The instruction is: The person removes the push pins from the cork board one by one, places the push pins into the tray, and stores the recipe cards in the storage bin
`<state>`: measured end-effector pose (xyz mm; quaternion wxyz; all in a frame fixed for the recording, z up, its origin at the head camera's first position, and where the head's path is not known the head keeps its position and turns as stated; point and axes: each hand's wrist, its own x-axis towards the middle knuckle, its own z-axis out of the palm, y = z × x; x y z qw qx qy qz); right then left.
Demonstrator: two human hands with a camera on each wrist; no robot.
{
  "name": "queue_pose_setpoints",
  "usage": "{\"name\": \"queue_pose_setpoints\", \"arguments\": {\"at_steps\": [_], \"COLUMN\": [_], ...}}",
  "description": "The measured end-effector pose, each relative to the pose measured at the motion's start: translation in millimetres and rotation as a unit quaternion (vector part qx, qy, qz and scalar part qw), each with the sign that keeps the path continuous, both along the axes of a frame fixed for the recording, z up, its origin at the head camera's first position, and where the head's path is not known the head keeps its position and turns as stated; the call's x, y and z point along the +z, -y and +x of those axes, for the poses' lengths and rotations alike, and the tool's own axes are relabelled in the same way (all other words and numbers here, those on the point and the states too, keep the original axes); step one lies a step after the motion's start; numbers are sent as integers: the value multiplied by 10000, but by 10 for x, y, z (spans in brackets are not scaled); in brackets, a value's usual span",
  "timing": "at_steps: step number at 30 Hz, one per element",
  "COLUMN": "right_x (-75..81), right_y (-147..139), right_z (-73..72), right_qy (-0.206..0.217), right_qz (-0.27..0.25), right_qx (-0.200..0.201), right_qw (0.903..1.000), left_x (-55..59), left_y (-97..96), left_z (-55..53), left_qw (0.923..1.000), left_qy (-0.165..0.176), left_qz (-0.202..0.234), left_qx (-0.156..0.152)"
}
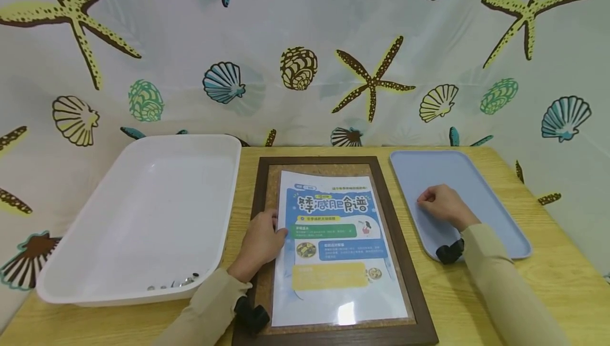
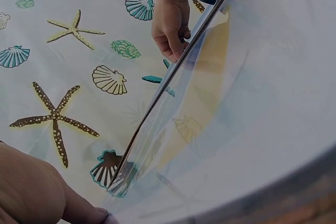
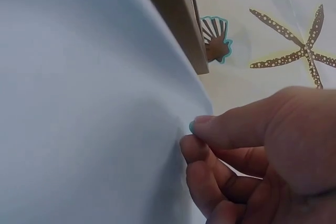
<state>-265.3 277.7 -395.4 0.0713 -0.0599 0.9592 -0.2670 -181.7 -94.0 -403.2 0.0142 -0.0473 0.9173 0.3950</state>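
A printed poster sheet [image 1: 333, 250] with blue, green and yellow panels lies over a brown-framed corkboard [image 1: 275, 187]. My left hand [image 1: 261, 237] is at the sheet's left side, thumb over its margin, pinching the edge. In the left wrist view the thumb [image 2: 84, 208] reaches the sheet's border, and the other fingertips are hidden. My right hand [image 1: 443, 205] is over the left part of a light blue tray [image 1: 476, 187]. Between its thumb and index finger the right wrist view shows a small rounded teal piece [image 3: 192, 127], mostly covered by the fingertips.
To the left stands a large white tub [image 1: 157, 203]; several small silver and dark pieces [image 1: 173, 283] lie at its near end. Everything rests on a wooden table [image 1: 548, 282]. A curtain [image 1: 267, 28] printed with shells and starfish hangs behind.
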Motion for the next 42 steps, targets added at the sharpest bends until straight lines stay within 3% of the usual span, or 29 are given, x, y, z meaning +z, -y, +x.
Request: {"name": "queue_pose_setpoints", "arguments": {"at_steps": [22,33,42], "right_x": [-39,-16,11], "right_y": [-163,-136,16], "right_z": [22,37,39], "right_qy": [-5,-36,54], "right_qz": [2,127,-180], "right_qx": [-117,-477,-133], "right_qw": [9999,9988,9997], "left_x": [-13,-16,-16], "left_y": [-13,-9,-14], "left_z": [-27,-16,0], "left_qw": [9998,10000,10000], "left_qy": [136,36,9], "left_qz": [-94,-62,42], "left_qx": [88,34,-1]}}
